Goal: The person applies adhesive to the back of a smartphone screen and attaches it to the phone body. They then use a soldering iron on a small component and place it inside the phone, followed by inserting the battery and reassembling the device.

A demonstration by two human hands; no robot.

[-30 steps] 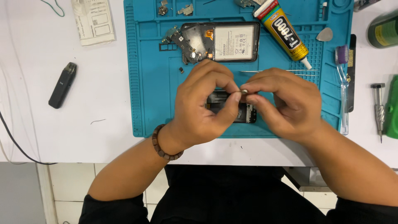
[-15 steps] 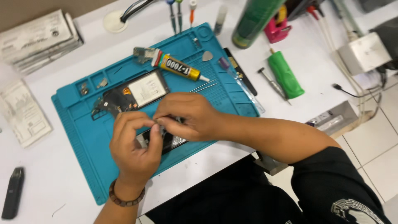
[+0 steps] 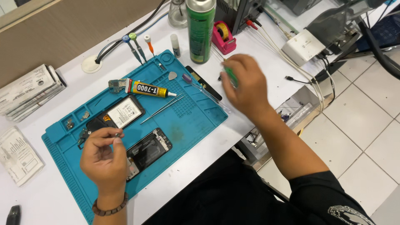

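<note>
Left hand [image 3: 104, 160], raised over the blue mat [image 3: 191, 121], pinches a tiny screw [image 3: 117, 135] between closed fingers above the opened phone frame [image 3: 146, 152]. Right hand [image 3: 243, 85], half a second ago working beside the left at the phone, has swung to the far right of the bench [image 3: 266, 54]; its blurred fingers close around a green-handled screwdriver [image 3: 230, 77], so the hands now work separately.
</note>
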